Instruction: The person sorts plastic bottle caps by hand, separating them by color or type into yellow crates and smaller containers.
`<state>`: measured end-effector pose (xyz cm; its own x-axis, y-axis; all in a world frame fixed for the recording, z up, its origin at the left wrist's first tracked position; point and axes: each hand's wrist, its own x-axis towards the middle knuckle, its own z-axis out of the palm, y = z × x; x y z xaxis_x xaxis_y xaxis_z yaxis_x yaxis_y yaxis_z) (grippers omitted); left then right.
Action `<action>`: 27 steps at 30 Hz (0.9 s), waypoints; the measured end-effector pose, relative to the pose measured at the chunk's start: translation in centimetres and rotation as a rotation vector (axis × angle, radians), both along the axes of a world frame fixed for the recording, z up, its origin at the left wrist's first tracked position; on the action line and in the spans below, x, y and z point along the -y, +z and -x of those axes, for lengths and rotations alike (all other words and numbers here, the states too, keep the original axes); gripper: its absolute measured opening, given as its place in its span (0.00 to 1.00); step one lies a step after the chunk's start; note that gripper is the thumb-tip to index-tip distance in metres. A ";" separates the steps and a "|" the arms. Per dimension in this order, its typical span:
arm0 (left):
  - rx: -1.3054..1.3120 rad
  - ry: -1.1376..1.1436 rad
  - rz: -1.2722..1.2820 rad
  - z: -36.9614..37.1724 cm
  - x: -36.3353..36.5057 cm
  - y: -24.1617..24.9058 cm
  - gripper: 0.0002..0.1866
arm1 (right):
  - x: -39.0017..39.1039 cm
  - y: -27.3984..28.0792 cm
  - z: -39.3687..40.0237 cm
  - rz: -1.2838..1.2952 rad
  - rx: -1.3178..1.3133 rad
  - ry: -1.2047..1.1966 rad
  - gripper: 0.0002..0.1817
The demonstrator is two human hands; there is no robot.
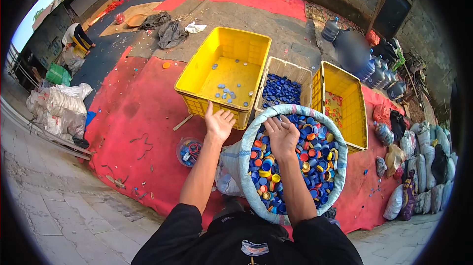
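Observation:
My left hand (220,123) is palm up near the front wall of the large yellow crate (196,103), fingers apart, holding nothing. Over the sack of mixed plastic caps (244,166) is my right hand (283,139), palm up with its fingers spread and nothing visible on it. Blue, yellow, red and orange caps fill the sack. A few grey-blue caps lie on the floor of the yellow crate. Beyond the sack stands a pale crate (304,75) of dark blue caps. To its right, another yellow crate (352,87) has red caps inside.
A small clear bucket (181,155) with mixed items stands on the red mat (128,132). White sacks (61,107) lie at left, more filled bags (423,166) at right. A person (76,37) bends at the far left. Large water bottles (367,70) stand at right.

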<state>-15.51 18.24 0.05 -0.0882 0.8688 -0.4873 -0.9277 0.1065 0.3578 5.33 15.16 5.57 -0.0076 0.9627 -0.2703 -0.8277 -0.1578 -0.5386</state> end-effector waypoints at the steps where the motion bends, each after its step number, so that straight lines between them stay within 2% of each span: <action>1: -0.054 -0.027 -0.039 -0.3 1.4 -0.5 0.52 | 1.8 -0.2 -1.6 -0.033 0.023 0.008 0.41; 3: -0.156 -0.092 -0.106 -1.3 4.8 -0.8 0.43 | 5.4 -1.1 -5.1 -0.087 0.092 -0.005 0.38; 4: -0.183 -0.077 -0.068 -2.2 6.2 0.4 0.26 | 6.9 -1.3 -6.8 -0.110 0.139 -0.023 0.36; 6: -0.401 -0.058 -0.118 -4.0 8.5 0.3 0.20 | 9.9 -1.1 -9.9 -0.116 0.310 -0.130 0.30; 7: -0.535 -0.096 -0.150 -5.3 9.6 1.8 0.17 | 11.1 -1.1 -11.2 -0.072 0.390 -0.179 0.29; 8: -0.633 -0.104 -0.182 -6.5 10.4 1.5 0.11 | 12.2 -1.1 -12.5 -0.036 0.467 -0.226 0.28; 9: -0.816 -0.125 -0.212 -7.6 11.2 1.3 0.10 | 13.1 -1.7 -13.7 -0.003 0.579 -0.248 0.26; 10: -0.999 -0.145 -0.246 -8.8 12.0 1.2 0.09 | 14.2 -2.4 -14.7 0.026 0.682 -0.266 0.23; 11: -1.062 -0.136 -0.302 -10.1 12.6 1.2 0.09 | 15.2 -2.8 -15.5 0.032 0.737 -0.271 0.22; 14: -1.463 -0.226 -0.383 -13.0 13.4 0.6 0.12 | 17.5 -3.7 -16.9 0.055 0.883 -0.278 0.19; 18: -1.756 -0.331 -0.499 -16.1 13.7 0.5 0.17 | 19.2 -4.3 -17.7 0.017 0.924 -0.258 0.18; 24: -1.844 -0.379 -0.518 -20.0 12.7 0.1 0.19 | 20.1 -4.1 -18.9 -0.075 1.029 -0.229 0.16; 27: -1.913 -0.274 -0.629 -22.4 10.9 -0.3 0.20 | 20.4 -3.9 -19.4 -0.093 1.037 -0.192 0.15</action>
